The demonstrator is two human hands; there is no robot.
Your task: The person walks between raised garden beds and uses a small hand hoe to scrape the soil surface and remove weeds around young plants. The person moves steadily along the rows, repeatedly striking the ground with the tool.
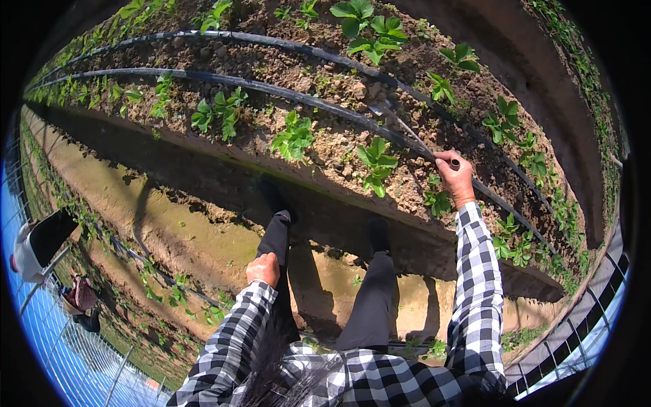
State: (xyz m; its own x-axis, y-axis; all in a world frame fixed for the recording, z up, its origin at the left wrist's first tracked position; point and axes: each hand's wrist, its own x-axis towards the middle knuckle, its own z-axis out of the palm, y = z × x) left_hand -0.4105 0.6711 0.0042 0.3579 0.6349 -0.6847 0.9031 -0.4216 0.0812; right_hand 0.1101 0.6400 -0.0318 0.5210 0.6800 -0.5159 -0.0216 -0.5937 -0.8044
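My right hand [453,175] is closed around the handle of a thin metal hand tool [407,128], perhaps a small hoe. The tool's flat head lies on the soil between two black drip irrigation hoses [305,99], and its shaft crosses the nearer hose. Just left of this hand grows a leafy young plant [377,165], like a strawberry plant; another [437,201] is below the hand. My left hand [264,268] is curled into a loose fist over my left thigh, and I see nothing in it.
A raised soil bed [325,132] carries rows of similar plants. My feet stand in the shaded furrow [325,196] beside it. Behind me lies another bed [203,244] with a hose and plants. Two people [30,252] are at the far left, near a wire fence [76,351].
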